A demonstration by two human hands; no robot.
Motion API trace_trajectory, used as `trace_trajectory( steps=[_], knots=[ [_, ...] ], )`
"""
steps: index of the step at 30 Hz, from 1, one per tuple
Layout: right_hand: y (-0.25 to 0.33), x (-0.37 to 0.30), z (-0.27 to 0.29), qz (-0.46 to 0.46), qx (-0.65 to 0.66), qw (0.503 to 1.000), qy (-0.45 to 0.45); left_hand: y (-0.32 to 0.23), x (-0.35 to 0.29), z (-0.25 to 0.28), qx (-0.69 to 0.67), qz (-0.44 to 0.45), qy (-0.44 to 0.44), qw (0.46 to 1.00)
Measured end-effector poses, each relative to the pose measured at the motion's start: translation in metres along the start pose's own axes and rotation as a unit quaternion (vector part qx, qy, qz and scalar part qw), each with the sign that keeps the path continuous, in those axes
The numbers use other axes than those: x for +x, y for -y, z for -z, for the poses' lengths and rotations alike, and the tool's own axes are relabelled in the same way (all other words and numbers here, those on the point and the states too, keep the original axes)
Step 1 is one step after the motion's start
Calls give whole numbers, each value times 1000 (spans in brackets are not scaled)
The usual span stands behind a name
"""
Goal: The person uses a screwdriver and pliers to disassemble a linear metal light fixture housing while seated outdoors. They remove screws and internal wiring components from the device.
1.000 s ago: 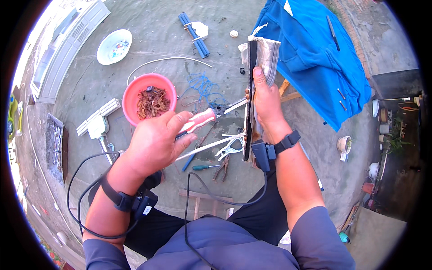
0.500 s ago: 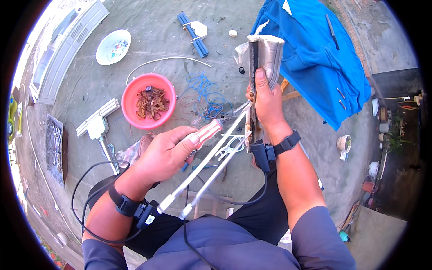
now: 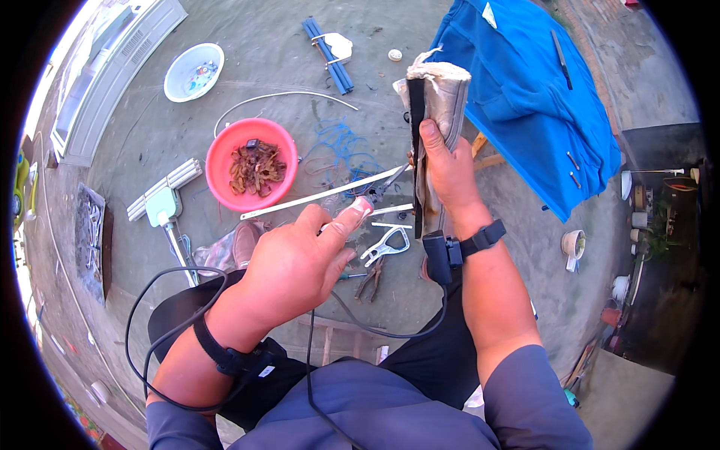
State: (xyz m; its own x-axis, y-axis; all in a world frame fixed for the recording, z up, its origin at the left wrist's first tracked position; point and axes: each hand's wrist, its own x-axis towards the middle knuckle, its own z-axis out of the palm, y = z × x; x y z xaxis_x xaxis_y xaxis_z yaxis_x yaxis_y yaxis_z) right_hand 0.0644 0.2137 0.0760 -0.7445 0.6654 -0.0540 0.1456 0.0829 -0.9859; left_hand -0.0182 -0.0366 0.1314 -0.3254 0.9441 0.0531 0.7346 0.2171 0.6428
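Observation:
My right hand (image 3: 450,169) is closed round a worn, pale folded bundle (image 3: 444,86) with a black strip (image 3: 415,105) down its left side, held upright with its frayed end away from me. From its lower part a long white strip (image 3: 315,197) reaches out left, and a shorter stretch of white strip (image 3: 392,210) shows below that. My left hand (image 3: 292,259), just left of the bundle, is closed on a hand tool with a red-and-white handle (image 3: 363,205). Fingers cover most of the handle; the tool's working end is hard to make out.
Left of centre stands a pink basin (image 3: 212,176) holding brown pieces, with a white basin (image 3: 170,84) beyond. Blue rods (image 3: 327,56), tangled blue string (image 3: 341,146), a white clamp-like frame (image 3: 388,249) and pliers (image 3: 369,282) lie on the ground. Blue cloth (image 3: 517,90) spreads at right.
The long white strips have swung from pointing down toward my lap to pointing left. My left hand has turned over, covering more of the handle. My right hand keeps its grip on the bundle.

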Motion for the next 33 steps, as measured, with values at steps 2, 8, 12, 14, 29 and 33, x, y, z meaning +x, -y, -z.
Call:
trace_trajectory(
  steps=[2,8,12,14,29,33],
  knots=[
    [1,0,-2,-24,38,999,14,0,-2,-1,-4,6,3,1000],
    [0,2,-3,-17,33,998,41,0,-2,7,-87,26,6,996],
    [3,0,-5,-19,13,999,38,2,-3,6,-97,3,-5,995],
    [1,-2,-9,-28,9,999,20,-3,-3,5,-85,3,-5,996],
    [-7,-4,-20,18,-26,999,-33,-15,-5,-5,-190,90,-15,978],
    [-4,-5,-22,10,-31,998,-46,-11,-3,-12,-265,96,-22,959]
  ],
)
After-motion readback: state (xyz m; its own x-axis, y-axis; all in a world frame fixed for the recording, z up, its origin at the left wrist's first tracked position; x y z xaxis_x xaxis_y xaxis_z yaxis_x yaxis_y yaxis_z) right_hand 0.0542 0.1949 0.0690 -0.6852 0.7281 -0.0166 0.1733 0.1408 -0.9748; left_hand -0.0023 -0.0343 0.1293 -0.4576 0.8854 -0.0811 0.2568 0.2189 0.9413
